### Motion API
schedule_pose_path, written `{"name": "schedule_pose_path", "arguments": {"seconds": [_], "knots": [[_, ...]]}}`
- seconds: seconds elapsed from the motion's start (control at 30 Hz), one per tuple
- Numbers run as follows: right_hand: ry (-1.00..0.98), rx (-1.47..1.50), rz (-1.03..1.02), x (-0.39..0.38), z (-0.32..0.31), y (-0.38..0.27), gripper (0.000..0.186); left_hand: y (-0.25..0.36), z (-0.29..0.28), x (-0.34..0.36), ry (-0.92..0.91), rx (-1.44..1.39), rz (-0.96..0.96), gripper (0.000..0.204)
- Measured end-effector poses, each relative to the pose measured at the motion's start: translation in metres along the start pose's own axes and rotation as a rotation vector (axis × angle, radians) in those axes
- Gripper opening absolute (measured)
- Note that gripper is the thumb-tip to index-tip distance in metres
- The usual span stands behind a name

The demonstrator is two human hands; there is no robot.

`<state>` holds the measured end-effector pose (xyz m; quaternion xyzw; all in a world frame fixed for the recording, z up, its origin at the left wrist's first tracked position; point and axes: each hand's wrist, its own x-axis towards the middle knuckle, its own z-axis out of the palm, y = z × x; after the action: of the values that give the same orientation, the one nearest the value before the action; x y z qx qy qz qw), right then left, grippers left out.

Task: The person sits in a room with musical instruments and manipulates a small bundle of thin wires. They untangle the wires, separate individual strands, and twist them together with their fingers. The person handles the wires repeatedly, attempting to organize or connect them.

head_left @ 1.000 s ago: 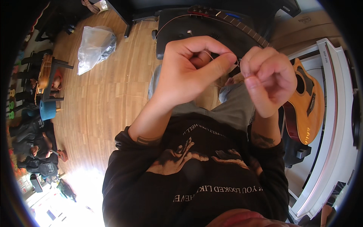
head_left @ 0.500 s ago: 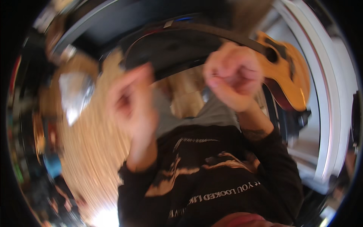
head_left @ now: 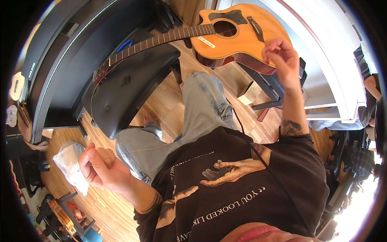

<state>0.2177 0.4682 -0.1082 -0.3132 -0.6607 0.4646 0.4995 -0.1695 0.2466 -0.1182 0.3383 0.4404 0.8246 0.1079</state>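
Note:
My left hand is held at the lower left, beside my knee, with thumb and fingers closed in a pinch. A thin copper-coloured guitar string runs from it across my jeans; its far end is lost against my clothes. My right hand is raised at the upper right, in front of the guitar's lower edge. Its fingers are curled together, and what they hold, if anything, is too small to make out. The acoustic guitar lies face up, its fretted neck reaching left over a black padded bench.
Blue-handled pliers and a small cluster of dark pegs lie on the bench. A white plastic bag is on the wooden floor at left. A small open box stands below the guitar. Dark furniture curves along the left.
My hands have moved apart, the left down and outward, the right up and outward. The view has shifted, so the guitar and bench now show more fully.

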Motion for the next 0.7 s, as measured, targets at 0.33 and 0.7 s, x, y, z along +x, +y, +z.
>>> {"name": "schedule_pose_path", "arguments": {"seconds": [0.33, 0.7], "knots": [[0.214, -0.489, -0.381, 0.054, -0.098, -0.037, 0.019, -0.008, 0.005, 0.000, -0.075, 0.000, 0.015, 0.011], [-0.436, -0.205, -0.421, 0.023, 0.051, -0.035, 0.043, 0.002, 0.015, 0.009, -0.153, -0.115, -0.356, 0.023]]}}
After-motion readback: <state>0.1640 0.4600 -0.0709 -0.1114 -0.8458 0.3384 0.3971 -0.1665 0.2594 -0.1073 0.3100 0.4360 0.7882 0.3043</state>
